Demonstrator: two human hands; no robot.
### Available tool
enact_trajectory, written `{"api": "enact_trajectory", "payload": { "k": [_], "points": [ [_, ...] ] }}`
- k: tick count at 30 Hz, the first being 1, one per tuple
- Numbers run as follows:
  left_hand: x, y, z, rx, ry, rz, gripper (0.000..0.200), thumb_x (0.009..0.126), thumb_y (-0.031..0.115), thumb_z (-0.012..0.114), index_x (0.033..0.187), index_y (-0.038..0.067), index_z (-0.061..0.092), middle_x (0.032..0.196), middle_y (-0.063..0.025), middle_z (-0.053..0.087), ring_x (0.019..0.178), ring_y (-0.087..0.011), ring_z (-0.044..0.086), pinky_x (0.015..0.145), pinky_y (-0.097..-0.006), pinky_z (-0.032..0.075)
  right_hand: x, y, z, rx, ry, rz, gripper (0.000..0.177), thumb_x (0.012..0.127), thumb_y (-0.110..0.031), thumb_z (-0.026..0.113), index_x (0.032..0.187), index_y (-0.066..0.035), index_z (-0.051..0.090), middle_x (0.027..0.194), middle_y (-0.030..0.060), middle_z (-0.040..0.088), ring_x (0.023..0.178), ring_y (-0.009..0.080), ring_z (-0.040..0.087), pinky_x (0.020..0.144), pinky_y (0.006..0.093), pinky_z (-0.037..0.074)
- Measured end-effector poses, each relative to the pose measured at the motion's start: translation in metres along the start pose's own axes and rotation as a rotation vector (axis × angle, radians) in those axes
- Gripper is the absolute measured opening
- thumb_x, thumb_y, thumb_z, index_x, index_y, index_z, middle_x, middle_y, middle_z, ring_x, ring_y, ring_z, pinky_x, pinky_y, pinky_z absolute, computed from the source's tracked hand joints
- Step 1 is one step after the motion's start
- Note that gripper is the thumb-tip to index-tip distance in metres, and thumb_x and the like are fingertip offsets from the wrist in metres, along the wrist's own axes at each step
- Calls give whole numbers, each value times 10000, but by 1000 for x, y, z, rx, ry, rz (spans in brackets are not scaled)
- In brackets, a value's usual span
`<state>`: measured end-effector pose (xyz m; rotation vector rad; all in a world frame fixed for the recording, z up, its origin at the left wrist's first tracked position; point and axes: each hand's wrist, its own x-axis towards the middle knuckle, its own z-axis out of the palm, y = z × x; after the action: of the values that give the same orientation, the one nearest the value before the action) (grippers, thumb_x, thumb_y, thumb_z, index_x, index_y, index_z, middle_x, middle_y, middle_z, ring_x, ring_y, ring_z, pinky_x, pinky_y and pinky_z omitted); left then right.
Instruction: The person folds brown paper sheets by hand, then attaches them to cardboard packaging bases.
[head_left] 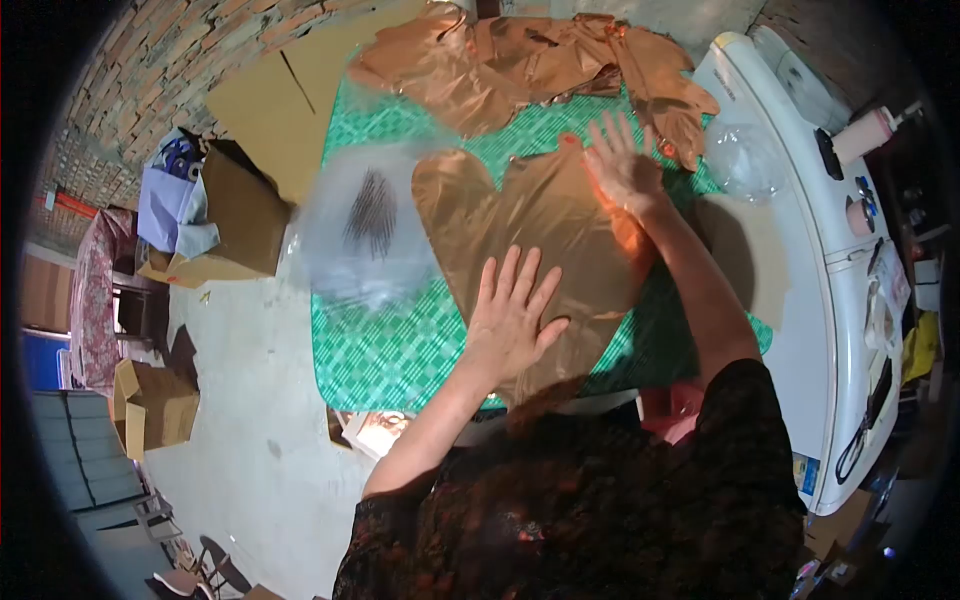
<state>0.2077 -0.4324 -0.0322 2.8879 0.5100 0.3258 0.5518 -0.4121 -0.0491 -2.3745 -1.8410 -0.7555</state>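
Observation:
A flat, shiny copper-coloured foil piece [540,215] lies on a table covered with a green checked cloth [400,350]. My left hand [512,315] rests flat on the near part of the foil, fingers spread. Flat on the foil's far right edge is my right hand [620,165], its fingers also apart. Neither hand grips anything. A clear plastic bag with a dark print [365,225] lies on the cloth just left of the foil.
A heap of more copper foil pieces [540,65] lies at the table's far end. A crumpled clear bag [745,160] and a white appliance [840,250] are to the right. Cardboard boxes [240,210] [155,405] stand on the concrete floor to the left.

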Motion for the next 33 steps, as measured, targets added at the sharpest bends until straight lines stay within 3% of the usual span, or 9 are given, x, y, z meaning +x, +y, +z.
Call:
{"api": "enact_trajectory", "payload": {
  "k": [5,10,13,17,18,22,27,31,33],
  "points": [
    [0,-2,0,-10,41,11,708,1048,553,505,1613,132,438,1693,-206,327,1594,-423,222,1295,-593,158,-41,-64,-40,277,-68,-150,623,1078,-437,524,1617,-150,405,1692,123,375,1575,349,314,1201,677,278],
    [-2,-4,4,-34,37,15,721,1084,540,458,1653,113,344,1708,-209,299,1609,-408,194,1308,-570,122,-69,-80,-53,228,-210,-225,597,1134,-435,372,1660,-157,331,1737,98,278,1613,291,219,1250,645,183],
    [1,-9,4,-246,149,4,742,1083,573,423,1637,83,372,1696,-202,328,1603,-406,206,1302,-576,116,-72,-78,-36,148,-105,-253,579,1132,-401,381,1655,-157,340,1729,106,292,1605,289,240,1256,637,152],
    [8,-28,-37,-345,322,-82,702,1079,457,538,1614,33,372,1670,-238,350,1592,-434,223,1298,-593,128,-70,-80,-43,70,-168,-264,574,1136,-375,363,1660,-144,327,1727,111,290,1608,302,224,1254,638,131],
    [5,-33,-50,-349,288,-98,672,1103,444,508,1628,51,359,1708,-234,291,1627,-401,146,1319,-527,117,-71,-79,-31,207,-160,-224,575,1136,-376,357,1660,-140,327,1730,112,285,1607,300,226,1254,637,127],
    [-5,-53,-67,-350,289,-155,563,1078,319,604,1556,46,489,1686,-196,367,1598,-399,257,1290,-485,254,-68,-81,-47,154,-222,-235,579,1136,-386,343,1662,-144,324,1736,100,279,1610,298,219,1261,634,128],
    [20,-46,-54,-349,336,-64,540,1039,245,657,1514,23,524,1615,-252,435,1516,-439,389,1243,-487,344,-68,-81,-54,335,-194,-190,580,1135,-396,335,1656,-141,333,1736,86,288,1613,299,211,1272,631,135],
    [73,-33,-14,-359,373,79,573,1032,295,640,1528,45,502,1588,-274,444,1479,-446,423,1225,-520,362,-63,-77,-59,200,-410,-213,664,976,-355,581,1583,-113,462,1681,113,369,1609,319,219,1286,621,119],
    [100,-28,6,-316,436,87,590,1012,327,653,1475,-16,529,1524,-280,492,1438,-466,444,1192,-520,378,-73,-77,-47,400,-158,-208,661,921,-312,615,1534,-85,514,1656,121,406,1606,316,213,1295,618,80]
  ]
}}
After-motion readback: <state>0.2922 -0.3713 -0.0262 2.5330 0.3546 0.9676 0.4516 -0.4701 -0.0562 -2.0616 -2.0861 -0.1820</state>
